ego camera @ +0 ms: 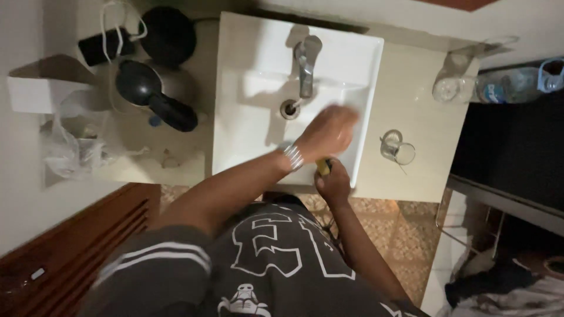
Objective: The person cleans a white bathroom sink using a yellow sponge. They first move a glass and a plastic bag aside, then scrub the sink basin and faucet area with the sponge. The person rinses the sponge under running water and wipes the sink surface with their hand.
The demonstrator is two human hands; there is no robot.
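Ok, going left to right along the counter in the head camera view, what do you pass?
Crumpled clear plastic bag → electric kettle with a black lid and handle → white square sink with its metal tap → left hand over the basin → clear glass → clear plastic bottle lying on its side.

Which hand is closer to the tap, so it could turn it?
The left hand, probably. It is stretched out over the sink, just below the tap. The right hand is back at the sink's near edge, gripping a small yellow thing.
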